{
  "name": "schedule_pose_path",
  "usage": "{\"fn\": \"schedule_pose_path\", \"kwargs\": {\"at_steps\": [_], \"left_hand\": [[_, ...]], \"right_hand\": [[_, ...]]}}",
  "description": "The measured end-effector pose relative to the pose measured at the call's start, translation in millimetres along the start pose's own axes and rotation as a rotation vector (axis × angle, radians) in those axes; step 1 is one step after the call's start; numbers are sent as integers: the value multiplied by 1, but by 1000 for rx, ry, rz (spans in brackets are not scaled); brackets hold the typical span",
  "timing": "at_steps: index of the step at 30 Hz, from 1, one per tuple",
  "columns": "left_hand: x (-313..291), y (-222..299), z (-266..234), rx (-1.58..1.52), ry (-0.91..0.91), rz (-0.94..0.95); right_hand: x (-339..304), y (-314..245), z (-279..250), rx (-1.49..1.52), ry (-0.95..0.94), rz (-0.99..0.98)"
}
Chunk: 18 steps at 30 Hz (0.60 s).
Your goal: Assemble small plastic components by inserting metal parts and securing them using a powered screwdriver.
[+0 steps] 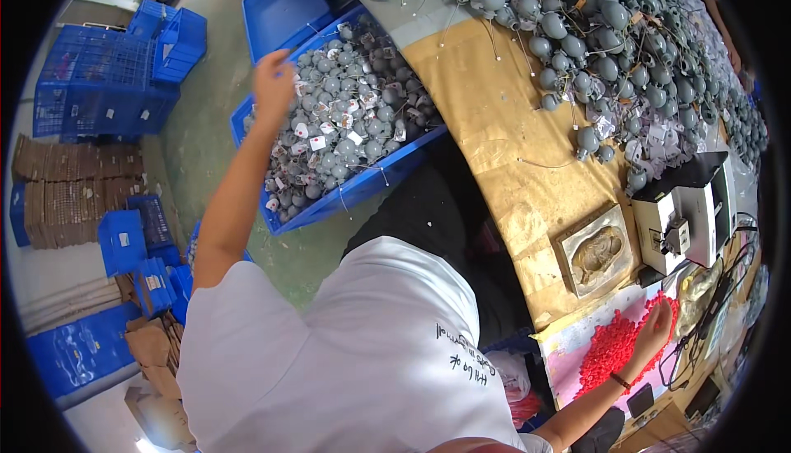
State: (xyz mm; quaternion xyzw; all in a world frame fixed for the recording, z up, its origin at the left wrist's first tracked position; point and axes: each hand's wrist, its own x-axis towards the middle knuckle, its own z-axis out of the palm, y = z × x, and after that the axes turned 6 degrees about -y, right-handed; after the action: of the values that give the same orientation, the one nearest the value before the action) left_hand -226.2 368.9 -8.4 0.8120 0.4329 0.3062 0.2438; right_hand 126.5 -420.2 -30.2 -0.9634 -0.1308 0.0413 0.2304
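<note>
My left hand point(274, 84) hangs over the left rim of a blue crate point(362, 175). Its fingers look loosely apart though slightly blurred, and I see nothing in them. Grey round bulb-like parts point(346, 107) with thin wires and white tags fill that crate. On the right, my right hand point(653, 335) reaches into a pile of small red pieces point(610, 350) on a pale sheet. Its fingers are drawn together at the edge of the pile; whatever they pinch is too small to make out.
More grey bulb-like parts point(610, 33) heap along the table's far side. A metal mould block point(595, 249) lies on the brown-covered table point(527, 198), beside a white-and-black device point(688, 214) with cables. Blue crates point(107, 82) and stacked cardboard point(78, 189) stand at the left.
</note>
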Motion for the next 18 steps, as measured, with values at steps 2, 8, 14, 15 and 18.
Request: {"fn": "schedule_pose_path", "kwargs": {"at_steps": [2,8,14,15,18], "left_hand": [[-11,59,59,-112,-174,228],[-75,260,190,-258,-454,1058],[-118,350,280,-241,-572,1243],[-122,359,290,-220,-575,1252],[-133,381,314,16,-605,1259]], "right_hand": [[-8,-5,-1,-204,-47,-9],[-25,-17,10,-378,0,-113],[-21,-29,17,-345,57,-103],[-21,-30,19,-333,60,-89],[-20,-34,22,-316,57,-31]]}}
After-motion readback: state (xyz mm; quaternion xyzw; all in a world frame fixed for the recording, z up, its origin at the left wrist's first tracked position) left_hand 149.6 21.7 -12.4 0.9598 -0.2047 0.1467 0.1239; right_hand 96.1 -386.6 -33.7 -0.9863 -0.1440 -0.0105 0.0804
